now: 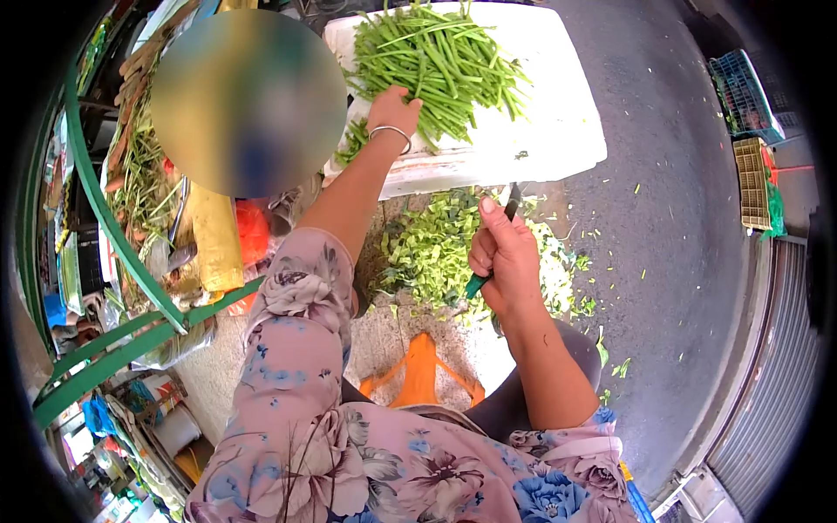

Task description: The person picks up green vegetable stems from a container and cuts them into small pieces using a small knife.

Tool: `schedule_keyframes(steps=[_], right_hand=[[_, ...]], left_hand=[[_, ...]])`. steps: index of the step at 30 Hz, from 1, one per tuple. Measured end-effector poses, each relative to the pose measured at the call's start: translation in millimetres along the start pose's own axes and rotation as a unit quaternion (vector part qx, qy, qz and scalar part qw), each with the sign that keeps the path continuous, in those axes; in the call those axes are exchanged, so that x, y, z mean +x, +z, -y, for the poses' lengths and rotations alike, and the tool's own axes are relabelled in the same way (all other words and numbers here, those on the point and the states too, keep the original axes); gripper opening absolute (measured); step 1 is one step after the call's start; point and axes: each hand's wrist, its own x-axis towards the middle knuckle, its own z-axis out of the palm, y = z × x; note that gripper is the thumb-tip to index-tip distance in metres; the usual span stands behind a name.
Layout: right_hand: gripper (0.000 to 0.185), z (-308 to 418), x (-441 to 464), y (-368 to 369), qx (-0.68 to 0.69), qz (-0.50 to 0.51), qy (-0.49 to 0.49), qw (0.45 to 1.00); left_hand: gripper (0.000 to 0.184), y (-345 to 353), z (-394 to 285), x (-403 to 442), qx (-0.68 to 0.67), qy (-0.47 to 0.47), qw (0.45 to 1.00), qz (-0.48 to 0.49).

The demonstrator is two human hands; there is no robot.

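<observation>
A heap of green stalks (445, 65) lies on a white foam board (558, 105). My left hand (394, 113), with a bracelet on the wrist, rests at the heap's lower left edge; its fingertips are partly hidden against the stalks, and I cannot make out what they hold. Closed around a knife (513, 199) with a green handle, my right hand (507, 259) is in front of the board. The dark blade points up toward the board's near edge. Below the hands, chopped green leaf pieces (418, 253) are spread on the ground.
An orange stool (419, 370) shows between my legs. Green metal rails (113, 227) stand at the left, near a person in yellow (214, 235) and a red bag (252, 231). Blue (745, 91) and yellow (751, 183) crates are at the right, beside a shutter (772, 357).
</observation>
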Motion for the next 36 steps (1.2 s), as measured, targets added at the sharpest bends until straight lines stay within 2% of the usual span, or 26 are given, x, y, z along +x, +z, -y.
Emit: schedule_keyframes(steps=[4, 6, 8, 9, 10, 11, 12, 14, 16, 17, 18, 20, 22, 25, 36], right_hand=[[0.016, 4, 2, -4, -0.029, -0.015, -0.014, 0.999], [0.019, 7, 2, -4, -0.044, -0.013, -0.008, 0.999], [0.027, 12, 1, 3, -0.047, -0.008, -0.018, 0.999], [0.036, 12, 1, 3, -0.077, 0.005, -0.039, 0.996], [0.036, 12, 1, 3, -0.076, 0.004, -0.039, 0.996], [0.038, 12, 1, 3, -0.118, 0.017, -0.07, 0.99], [0.039, 11, 1, 4, -0.161, 0.031, -0.1, 0.981], [0.04, 7, 1, 4, -0.162, 0.051, -0.12, 0.978], [0.041, 6, -1, 5, -0.247, 0.078, -0.164, 0.952], [0.043, 1, 1, 8, -0.246, 0.086, -0.203, 0.944], [0.043, -1, -1, 11, -0.245, 0.091, -0.202, 0.944], [0.043, -5, -7, 16, -0.273, 0.106, -0.233, 0.927], [0.044, -8, -12, 19, -0.273, 0.118, -0.23, 0.927], [0.041, -13, -15, 21, -0.321, 0.149, -0.323, 0.878], [0.039, -7, -22, 14, -0.393, 0.18, -0.303, 0.849]], left_hand=[[0.03, 8, -2, 11, -0.013, -0.024, 0.999, 0.037], [0.028, 4, -6, 5, -0.026, -0.062, 0.998, 0.014], [0.025, -2, -12, -1, -0.02, -0.048, 0.999, -0.005], [0.025, -10, -19, -7, -0.171, -0.086, 0.981, 0.029], [0.026, -22, -29, -15, -0.318, -0.121, 0.938, 0.062], [0.024, -40, -43, -26, -0.411, -0.177, 0.889, 0.097], [0.024, -55, -51, -36, -0.41, -0.177, 0.889, 0.097], [0.019, -81, -59, -54, -0.587, -0.184, 0.762, 0.202], [0.016, -100, -65, -69, -0.599, -0.175, 0.746, 0.234], [0.012, -108, -67, -75, -0.609, -0.165, 0.729, 0.267], [0.012, -117, -69, -82, -0.609, -0.164, 0.731, 0.263], [0.011, -130, -70, -95, -0.631, -0.169, 0.694, 0.303], [0.011, -138, -68, -105, -0.634, -0.166, 0.689, 0.31], [0.012, -146, -66, -118, -0.632, -0.206, 0.678, 0.314], [0.012, -154, -58, -130, -0.616, -0.195, 0.682, 0.344]])
